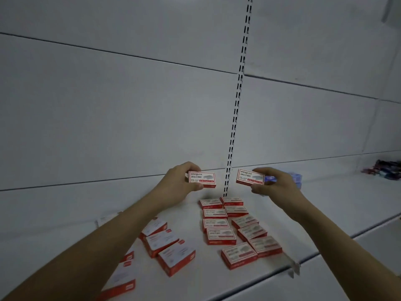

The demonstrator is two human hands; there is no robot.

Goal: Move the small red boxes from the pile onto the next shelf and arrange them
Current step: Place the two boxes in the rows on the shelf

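Above the white shelf [282,224], the left hand [182,181] pinches one small red box [202,179] and the right hand [275,183] pinches another [250,177], either side of the slotted upright [233,131]. Below the upright lie two rows of red boxes [236,227]. Left of those rows sits a loose pile [167,246].

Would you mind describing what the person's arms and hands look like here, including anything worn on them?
Both forearms are bare as far as the frame shows; no sleeve comes into view. The left hand and right hand wear no gloves, and no watch, bracelet or ring can be seen on either. The dim picture is too soft to tell finer details such as the nails.
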